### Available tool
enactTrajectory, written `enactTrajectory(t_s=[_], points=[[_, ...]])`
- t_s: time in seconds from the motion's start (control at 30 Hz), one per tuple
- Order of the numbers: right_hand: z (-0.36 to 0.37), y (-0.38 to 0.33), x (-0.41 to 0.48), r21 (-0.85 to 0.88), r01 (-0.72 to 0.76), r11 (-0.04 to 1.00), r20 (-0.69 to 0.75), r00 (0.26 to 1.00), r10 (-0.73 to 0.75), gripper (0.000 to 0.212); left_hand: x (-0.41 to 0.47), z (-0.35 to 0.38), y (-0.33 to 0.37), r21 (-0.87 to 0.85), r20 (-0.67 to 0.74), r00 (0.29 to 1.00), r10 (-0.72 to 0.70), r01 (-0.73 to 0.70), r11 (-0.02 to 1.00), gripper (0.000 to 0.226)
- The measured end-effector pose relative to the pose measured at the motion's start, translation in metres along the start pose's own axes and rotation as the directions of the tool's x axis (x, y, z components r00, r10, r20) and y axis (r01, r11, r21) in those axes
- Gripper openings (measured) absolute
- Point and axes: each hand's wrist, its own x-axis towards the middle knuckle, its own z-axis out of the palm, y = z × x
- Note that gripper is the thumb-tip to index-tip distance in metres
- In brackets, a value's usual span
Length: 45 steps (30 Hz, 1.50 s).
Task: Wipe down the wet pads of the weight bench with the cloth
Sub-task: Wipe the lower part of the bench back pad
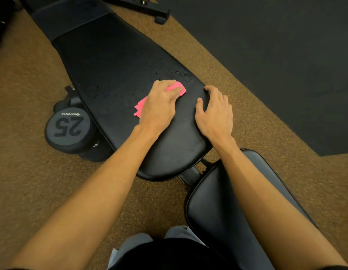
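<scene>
Droplets (175,73) are seen on the pad (114,61) beyond and left of the cloth (140,109); nearer than it, the pad looks wiped. The cloth is clutched by the left hand (159,108), fingers (174,92) curled; the pad's edge is gripped by the right hand (214,114).

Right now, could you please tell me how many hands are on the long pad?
2: left hand holds the pink cloth on the long pad; right hand grips its edge.

Both bare forearms reach forward, roughly parallel. Palm down, left hand (159,108) bends its fingers over the cloth (176,88), pressing it. Palm down too, right hand (215,114) hooks fingers over the pad (114,61) edge, thumb spread.
</scene>
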Motion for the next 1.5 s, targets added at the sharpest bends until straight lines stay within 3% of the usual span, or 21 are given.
enactTrajectory(t_s=[0.1, 0.3, 0.5, 0.73, 0.93, 1.03, 1.23, 1.4, 1.5], points=[[-0.001, -0.001, 0.001, 0.010, 0.002, 1.000, -0.012, 1.000, -0.002, 0.042, -0.017, -0.015, -0.010, -0.008, -0.026, 0.999, 0.047, -0.047, 0.999, 0.026], [0.000, -0.005, 0.001, -0.007, -0.043, 0.999, -0.037, 0.998, 0.043, 0.042, 0.006, -0.015, -0.016, -0.028, -0.041, 0.999, -0.026, 0.024, 0.999, 0.027], [0.001, -0.009, -0.002, -0.023, -0.064, 0.998, -0.043, 0.997, 0.063, 0.042, 0.000, -0.018, -0.013, -0.061, 0.075, 0.987, 0.140, -0.136, 0.989, 0.028], [-0.002, -0.010, -0.001, 0.018, -0.092, 0.996, -0.042, 0.995, 0.093, 0.040, 0.015, -0.020, -0.027, -0.017, -0.011, 0.999, 0.042, -0.042, 0.999, 0.027], [-0.002, -0.006, -0.003, 0.060, -0.092, 0.994, -0.041, 0.995, 0.094, 0.040, 0.023, -0.003, -0.008, -0.049, 0.072, 0.990, 0.124, -0.120, 0.992, 0.026], [-0.004, -0.005, -0.001, 0.083, -0.107, 0.991, -0.037, 0.993, 0.110, 0.040, 0.005, -0.018, -0.015, -0.072, 0.044, 0.989, 0.142, -0.138, 0.988, 0.026], [-0.004, -0.006, -0.004, 0.127, -0.128, 0.984, -0.083, 0.987, 0.139, 0.039, 0.043, 0.000, -0.015, 0.005, -0.010, 0.999, 0.040, -0.040, 0.999, 0.027], [-0.003, -0.005, -0.004, 0.147, -0.136, 0.980, -0.089, 0.985, 0.150, 0.038, 0.030, -0.002, -0.010, -0.054, 0.091, 0.983, 0.162, -0.157, 0.986, 0.026], [-0.004, -0.004, -0.004, 0.166, -0.153, 0.974, -0.092, 0.981, 0.169, 0.037, 0.021, -0.016, -0.020, -0.062, 0.048, 0.985, 0.165, -0.162, 0.985, 0.027]])
